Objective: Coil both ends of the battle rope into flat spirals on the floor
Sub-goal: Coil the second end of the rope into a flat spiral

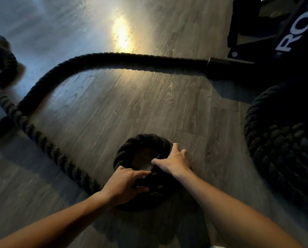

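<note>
The battle rope (114,59) is laid on the wooden floor (114,108). From the lower centre of the frame it is run up the left side, then arced across to the upper right, where it is met by a black frame (292,33) marked with white letters. At lower centre its end is wound into a small coil (131,145) with a bare patch of floor showing in the middle. The left hand (124,187) is closed round the battle rope at the coil's near edge, fingers and thumb curled on it. The right hand (174,162) is laid open on the coil's right side, fingers spread. A larger coil (283,149) is seen at the right edge, and blurred loops (4,58) at the upper left.
</note>
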Tool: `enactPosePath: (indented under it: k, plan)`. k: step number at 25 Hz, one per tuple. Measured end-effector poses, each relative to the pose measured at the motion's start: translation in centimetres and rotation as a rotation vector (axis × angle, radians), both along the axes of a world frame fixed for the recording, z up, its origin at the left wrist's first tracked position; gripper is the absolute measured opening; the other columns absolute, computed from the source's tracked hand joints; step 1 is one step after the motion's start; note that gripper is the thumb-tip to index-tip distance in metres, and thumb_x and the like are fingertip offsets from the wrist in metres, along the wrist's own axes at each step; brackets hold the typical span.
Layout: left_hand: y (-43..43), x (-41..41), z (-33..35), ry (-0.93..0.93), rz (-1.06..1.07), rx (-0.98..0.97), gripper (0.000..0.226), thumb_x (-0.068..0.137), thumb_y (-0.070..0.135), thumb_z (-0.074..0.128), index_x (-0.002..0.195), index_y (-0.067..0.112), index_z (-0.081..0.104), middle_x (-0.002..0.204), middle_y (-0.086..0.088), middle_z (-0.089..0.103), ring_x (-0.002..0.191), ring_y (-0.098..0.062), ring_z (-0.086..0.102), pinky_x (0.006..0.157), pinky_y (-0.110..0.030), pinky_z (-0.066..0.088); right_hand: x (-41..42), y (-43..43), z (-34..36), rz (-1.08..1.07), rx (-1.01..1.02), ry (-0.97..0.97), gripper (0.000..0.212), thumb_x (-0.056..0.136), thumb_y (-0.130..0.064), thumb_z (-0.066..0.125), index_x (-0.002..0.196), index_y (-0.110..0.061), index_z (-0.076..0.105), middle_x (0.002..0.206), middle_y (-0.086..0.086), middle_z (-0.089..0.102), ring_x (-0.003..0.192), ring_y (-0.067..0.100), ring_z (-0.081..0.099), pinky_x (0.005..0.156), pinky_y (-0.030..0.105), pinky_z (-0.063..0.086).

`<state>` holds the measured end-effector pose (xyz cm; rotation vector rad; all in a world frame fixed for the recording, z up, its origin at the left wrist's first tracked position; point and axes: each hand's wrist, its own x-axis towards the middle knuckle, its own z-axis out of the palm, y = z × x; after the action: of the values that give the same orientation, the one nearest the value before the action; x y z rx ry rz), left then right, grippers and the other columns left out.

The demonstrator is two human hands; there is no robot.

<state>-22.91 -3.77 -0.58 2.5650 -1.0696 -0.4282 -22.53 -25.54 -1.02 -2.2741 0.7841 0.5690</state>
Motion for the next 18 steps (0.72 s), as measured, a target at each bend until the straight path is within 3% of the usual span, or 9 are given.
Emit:
enactPosePath:
  k: [2, 5, 8, 11, 15, 18]
  plan:
    - [-0.1, 0.7, 1.1, 0.050, -0.109, -0.041, 0.052, 0.084, 0.058, 0.064, 0.134, 0.040, 0.058, 0.115, 0.017, 0.071, 0.107, -0.004, 0.064, 0.094, -0.030, 0.047, -0.1, -0.9, -0.2, 0.024, 0.022, -0.033, 0.118, 0.056, -0.068, 0.075, 0.151, -0.026, 0.020, 0.143, 0.012, 0.035, 0.125, 0.036, 0.050, 0.094, 0.046, 0.051]
    - [1.6, 3.6, 3.0, -0.179, -0.363, 0.087, 0.054, 0.082, 0.067, 0.058, 0.130, 0.043, 0.058, 0.129, 0.019, 0.064, 0.125, -0.002, 0.054, 0.105, -0.031, 0.039, -0.4, -3.2, -0.4, 0.065, -0.011, -0.092, 0.114, 0.059, -0.066, 0.077, 0.151, -0.025, 0.023, 0.144, 0.012, 0.039, 0.126, 0.034, 0.050, 0.094, 0.042, 0.050]
    - [3.2, 6.9, 4.5, -0.258, -0.587, 0.319, 0.070, 0.086, 0.065, 0.050, 0.150, 0.044, 0.032, 0.160, 0.011, 0.034, 0.151, -0.013, 0.021, 0.119, -0.045, 0.022, 0.1, -6.3, 0.6, 0.273, -0.067, -0.076, 0.115, 0.059, -0.069, 0.077, 0.151, -0.026, 0.023, 0.139, 0.010, 0.043, 0.121, 0.034, 0.053, 0.091, 0.040, 0.049]
    - [2.1, 8.4, 4.1, -0.341, -0.835, 0.474, 0.083, 0.090, 0.048, 0.058, 0.157, 0.040, 0.009, 0.167, 0.003, 0.015, 0.154, -0.019, 0.002, 0.122, -0.053, 0.013, 1.0, -8.9, 1.8, 0.549, -0.142, -0.068, 0.115, 0.058, -0.073, 0.077, 0.150, -0.027, 0.025, 0.134, 0.007, 0.047, 0.120, 0.033, 0.055, 0.094, 0.040, 0.049]
    - [-0.6, 6.3, 1.5, -0.424, -1.026, 0.398, 0.072, 0.092, 0.049, 0.055, 0.154, 0.036, 0.021, 0.159, 0.002, 0.033, 0.153, -0.021, 0.015, 0.120, -0.055, 0.013, 0.7, -10.0, 1.8, 0.793, -0.205, -0.046, 0.116, 0.060, -0.072, 0.077, 0.153, -0.028, 0.022, 0.135, 0.003, 0.047, 0.123, 0.029, 0.054, 0.099, 0.040, 0.047]
    - [-1.9, 4.5, 0.2, -0.524, -1.024, 0.288, 0.052, 0.091, 0.045, 0.053, 0.140, 0.033, 0.040, 0.132, 0.003, 0.054, 0.141, -0.020, 0.039, 0.119, -0.053, 0.024, 0.4, -9.6, 1.6, 0.794, -0.169, -0.093, 0.112, 0.064, -0.069, 0.078, 0.153, -0.034, 0.021, 0.134, 0.003, 0.040, 0.120, 0.031, 0.053, 0.097, 0.043, 0.049]
